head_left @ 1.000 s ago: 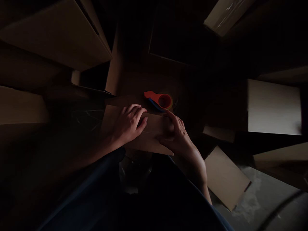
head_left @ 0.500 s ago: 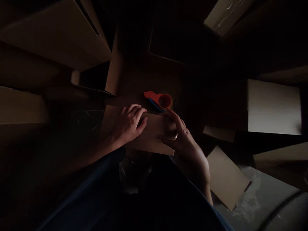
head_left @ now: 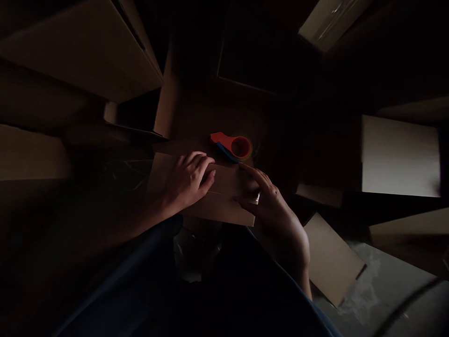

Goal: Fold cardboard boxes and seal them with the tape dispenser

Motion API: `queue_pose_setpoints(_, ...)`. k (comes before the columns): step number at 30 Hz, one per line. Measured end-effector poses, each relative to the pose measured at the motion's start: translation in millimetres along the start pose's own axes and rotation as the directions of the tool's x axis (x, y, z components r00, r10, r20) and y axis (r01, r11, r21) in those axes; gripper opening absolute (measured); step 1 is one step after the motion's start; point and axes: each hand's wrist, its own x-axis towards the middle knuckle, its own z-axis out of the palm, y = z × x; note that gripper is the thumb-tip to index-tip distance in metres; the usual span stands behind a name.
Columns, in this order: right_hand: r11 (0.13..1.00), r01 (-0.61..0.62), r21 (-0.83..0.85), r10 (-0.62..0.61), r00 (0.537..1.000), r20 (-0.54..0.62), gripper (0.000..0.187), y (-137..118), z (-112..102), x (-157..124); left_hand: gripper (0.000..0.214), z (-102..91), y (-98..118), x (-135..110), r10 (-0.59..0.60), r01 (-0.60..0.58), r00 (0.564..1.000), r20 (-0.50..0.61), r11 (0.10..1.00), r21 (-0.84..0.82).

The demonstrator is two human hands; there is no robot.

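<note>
A small flat cardboard box [head_left: 224, 206] lies in front of me, above my lap. My left hand [head_left: 189, 180] bears on its top from the left, fingers bent toward the far edge, thumb apart, keeping hold of it. At the right end, my right hand [head_left: 270, 196] is spread, with thumb and fingers apart around the box's end. A small shiny spot [head_left: 257, 198] shows beside its palm; I cannot make out what it is. Just beyond the far edge lies a red and blue tape dispenser [head_left: 229, 145].
Large cardboard boxes [head_left: 87, 51] stand at the upper left. A pale box [head_left: 400, 154] is on the right, with a loose cardboard piece [head_left: 335, 260] on the grey floor [head_left: 386, 290] below it. Another taped box [head_left: 329, 23] is at the top. Much of the scene is dark.
My right hand has shifted slightly right and down at the box's end, its fingertips drawing away from the tape dispenser. My left hand and the box stay in place.
</note>
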Motion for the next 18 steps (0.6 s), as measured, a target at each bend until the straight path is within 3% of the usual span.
queue_pose_setpoints(18,0.994,-0.083,0.075,0.077,0.994,0.075,0.085,-0.6,-9.6,-0.9,0.020,-0.8,0.3,0.5,-0.015,0.015,1.000,0.018,1.000,-0.005)
